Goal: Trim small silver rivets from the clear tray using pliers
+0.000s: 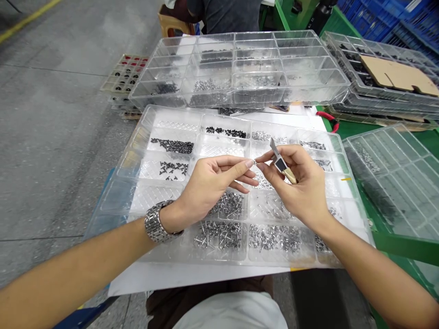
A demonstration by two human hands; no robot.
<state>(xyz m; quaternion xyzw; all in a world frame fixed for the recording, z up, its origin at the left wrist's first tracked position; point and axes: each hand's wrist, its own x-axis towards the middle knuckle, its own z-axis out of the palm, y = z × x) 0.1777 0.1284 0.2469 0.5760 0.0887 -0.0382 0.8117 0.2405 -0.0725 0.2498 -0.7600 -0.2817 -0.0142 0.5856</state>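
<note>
Above the middle of a clear compartment tray (247,264), my two hands meet fingertip to fingertip. My left hand (216,180), with a metal watch on the wrist, pinches a tiny silvery part (254,162) between thumb and index finger. My right hand (298,183) has thumb and index fingertips at the same part. It also holds a utility knife (280,163), blade pointing up and away, its handle wrapped in something beige. Below the hands, compartments hold silvery rivet-like pieces (222,235); black screw-like pieces (176,146) lie at the left. The part's exact shape is too small to tell.
A second clear divided tray (259,80) stands behind the first. Stacked trays with a cardboard piece (399,75) are at the back right, near red-handled pliers (328,119). Another clear tray (401,178) lies right. A person (231,16) sits beyond.
</note>
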